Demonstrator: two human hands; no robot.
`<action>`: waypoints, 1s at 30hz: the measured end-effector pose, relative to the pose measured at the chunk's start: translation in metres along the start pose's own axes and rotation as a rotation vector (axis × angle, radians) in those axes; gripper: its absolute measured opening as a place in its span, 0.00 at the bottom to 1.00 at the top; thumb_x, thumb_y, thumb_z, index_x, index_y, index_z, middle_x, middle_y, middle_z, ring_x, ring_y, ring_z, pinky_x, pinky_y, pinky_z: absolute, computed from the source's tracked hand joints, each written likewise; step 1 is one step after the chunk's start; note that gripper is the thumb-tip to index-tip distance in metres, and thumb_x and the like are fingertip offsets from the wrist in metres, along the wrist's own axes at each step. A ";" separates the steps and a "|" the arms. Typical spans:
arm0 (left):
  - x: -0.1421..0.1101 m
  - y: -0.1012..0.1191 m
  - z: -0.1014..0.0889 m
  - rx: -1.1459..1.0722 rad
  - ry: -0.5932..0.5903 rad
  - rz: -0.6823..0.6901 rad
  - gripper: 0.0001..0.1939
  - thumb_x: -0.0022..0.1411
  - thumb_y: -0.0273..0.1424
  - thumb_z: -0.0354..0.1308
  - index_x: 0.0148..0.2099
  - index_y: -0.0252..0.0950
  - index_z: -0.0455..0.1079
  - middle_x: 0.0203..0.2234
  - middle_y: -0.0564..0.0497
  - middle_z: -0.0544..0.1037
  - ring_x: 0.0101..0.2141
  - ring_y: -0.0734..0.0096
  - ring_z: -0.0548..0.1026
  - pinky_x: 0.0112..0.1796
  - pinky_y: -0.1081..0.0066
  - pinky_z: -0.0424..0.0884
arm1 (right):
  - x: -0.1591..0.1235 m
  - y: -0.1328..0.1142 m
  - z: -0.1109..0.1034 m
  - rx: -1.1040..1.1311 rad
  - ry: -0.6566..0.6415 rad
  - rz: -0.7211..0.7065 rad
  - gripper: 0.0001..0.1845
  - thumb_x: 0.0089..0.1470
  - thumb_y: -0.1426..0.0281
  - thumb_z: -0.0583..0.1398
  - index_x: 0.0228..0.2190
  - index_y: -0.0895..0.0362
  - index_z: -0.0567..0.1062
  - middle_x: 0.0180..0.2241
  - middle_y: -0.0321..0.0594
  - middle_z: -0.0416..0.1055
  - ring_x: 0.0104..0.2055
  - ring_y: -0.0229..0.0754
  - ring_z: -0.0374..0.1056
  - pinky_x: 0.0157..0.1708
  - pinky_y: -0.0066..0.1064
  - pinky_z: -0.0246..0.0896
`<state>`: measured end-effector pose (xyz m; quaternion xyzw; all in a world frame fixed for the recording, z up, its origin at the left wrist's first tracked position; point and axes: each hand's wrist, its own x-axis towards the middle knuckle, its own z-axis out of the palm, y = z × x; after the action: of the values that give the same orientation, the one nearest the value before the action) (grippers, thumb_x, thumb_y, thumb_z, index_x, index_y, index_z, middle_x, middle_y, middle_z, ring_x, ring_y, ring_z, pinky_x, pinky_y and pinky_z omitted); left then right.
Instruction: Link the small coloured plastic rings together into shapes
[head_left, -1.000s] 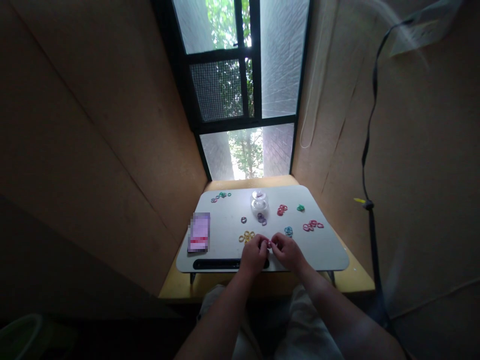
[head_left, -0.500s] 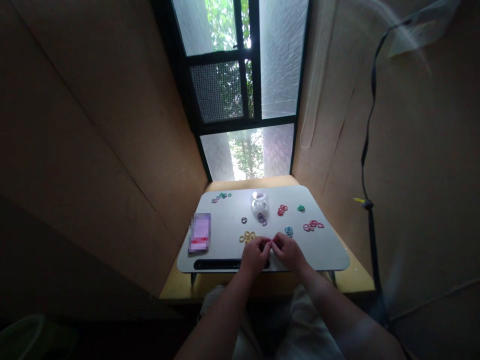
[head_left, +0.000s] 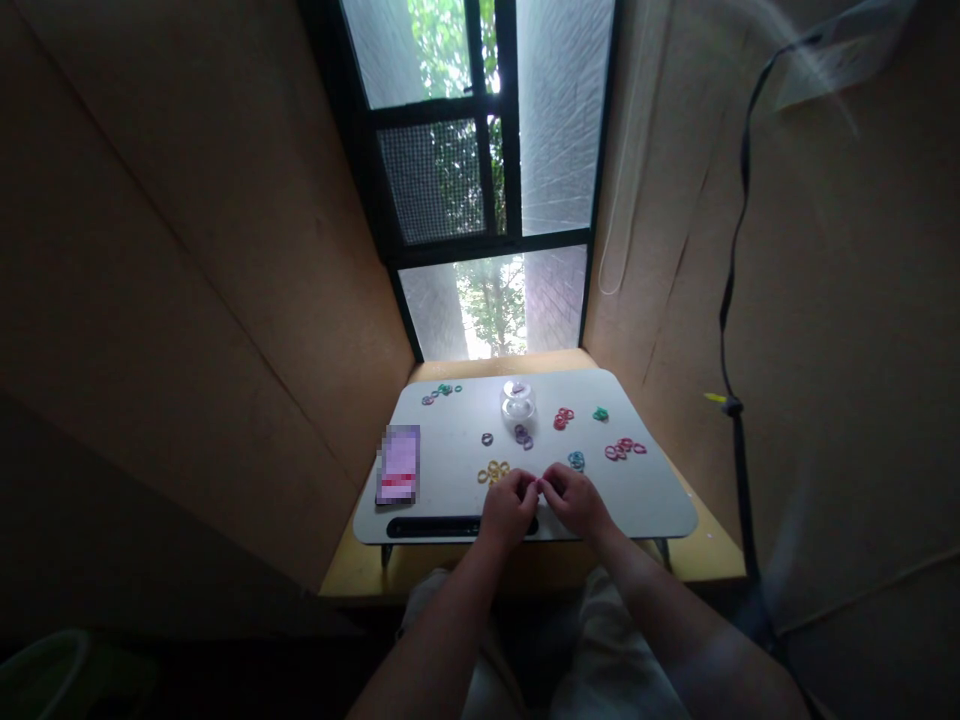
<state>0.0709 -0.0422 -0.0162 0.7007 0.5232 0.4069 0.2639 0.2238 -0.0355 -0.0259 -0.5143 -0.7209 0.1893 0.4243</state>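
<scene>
My left hand [head_left: 511,507] and my right hand [head_left: 573,499] meet above the front of the white lap table [head_left: 442,440], fingertips pinched together and touching. Whatever lies between the fingertips is too small and covered to make out. Just beyond my left fingers is a cluster of yellow hair ties [head_left: 493,471]. Blue hair ties [head_left: 576,460] lie right behind my right hand. Purple hair ties [head_left: 523,436] rest in front of a clear round container [head_left: 517,403], and a single dark hair tie [head_left: 487,438] is to their left.
Red hair ties [head_left: 563,418], green ones [head_left: 601,413] and pinkish-red ones [head_left: 625,450] form groups on the right. Mixed green hair ties [head_left: 444,390] lie at the back left. A phone [head_left: 398,465] is at the left edge, and a black slot [head_left: 431,527] runs along the front.
Both hands keep their pinch at nearly the same spot. The view has shifted very slightly; the things on the table stay in place.
</scene>
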 end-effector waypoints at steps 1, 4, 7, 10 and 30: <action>0.000 0.000 0.000 0.005 0.002 -0.005 0.09 0.61 0.34 0.53 0.34 0.37 0.72 0.25 0.52 0.76 0.27 0.71 0.71 0.31 0.72 0.64 | 0.000 0.000 -0.001 0.009 -0.009 -0.006 0.09 0.55 0.66 0.55 0.25 0.54 0.69 0.21 0.34 0.67 0.24 0.37 0.62 0.25 0.27 0.55; 0.000 0.000 0.000 0.007 0.007 -0.009 0.08 0.61 0.33 0.52 0.34 0.37 0.71 0.26 0.52 0.75 0.28 0.71 0.71 0.31 0.71 0.64 | 0.000 -0.001 -0.002 0.046 -0.046 -0.026 0.09 0.55 0.69 0.53 0.27 0.54 0.71 0.24 0.36 0.71 0.27 0.39 0.65 0.29 0.28 0.58; 0.000 0.000 0.001 0.006 0.019 -0.009 0.07 0.60 0.32 0.53 0.34 0.37 0.70 0.26 0.52 0.75 0.27 0.71 0.71 0.32 0.71 0.63 | 0.001 0.001 -0.002 0.068 -0.064 -0.033 0.09 0.55 0.71 0.52 0.28 0.55 0.73 0.27 0.37 0.73 0.31 0.40 0.67 0.33 0.29 0.60; 0.000 0.000 0.001 0.001 0.026 -0.013 0.06 0.60 0.31 0.53 0.33 0.37 0.69 0.25 0.52 0.75 0.27 0.72 0.71 0.32 0.71 0.63 | 0.001 0.002 -0.002 0.067 -0.069 -0.040 0.10 0.55 0.72 0.52 0.28 0.55 0.73 0.27 0.37 0.73 0.31 0.40 0.68 0.34 0.30 0.60; -0.001 0.001 0.001 0.025 0.030 -0.034 0.02 0.58 0.29 0.54 0.32 0.38 0.66 0.23 0.56 0.71 0.26 0.74 0.68 0.30 0.73 0.60 | 0.000 -0.004 -0.004 -0.014 -0.060 -0.034 0.09 0.53 0.68 0.55 0.23 0.55 0.71 0.22 0.35 0.69 0.25 0.38 0.63 0.28 0.27 0.57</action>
<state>0.0720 -0.0435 -0.0161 0.6887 0.5441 0.4062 0.2543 0.2247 -0.0379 -0.0215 -0.4988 -0.7433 0.1923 0.4021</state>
